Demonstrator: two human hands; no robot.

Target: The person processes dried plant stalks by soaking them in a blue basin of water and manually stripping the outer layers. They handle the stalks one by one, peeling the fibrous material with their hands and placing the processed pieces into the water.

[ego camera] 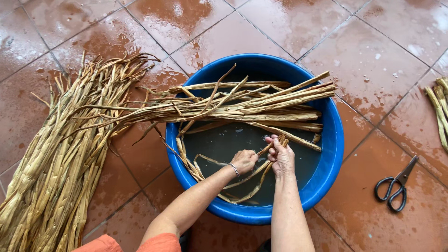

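A round blue basin of murky water stands on the wet tiled floor. Long dried plant stalks lie across its rim and trail into the water. My left hand, with a bracelet on the wrist, pinches a wet stalk strip over the water. My right hand grips the same strip just to the right, fingers closed round its upper end. Both hands are above the middle of the basin.
A big pile of dried stalks lies on the floor at left, its tips reaching the basin. Black scissors lie on the tiles at right. A few more stalks show at the right edge.
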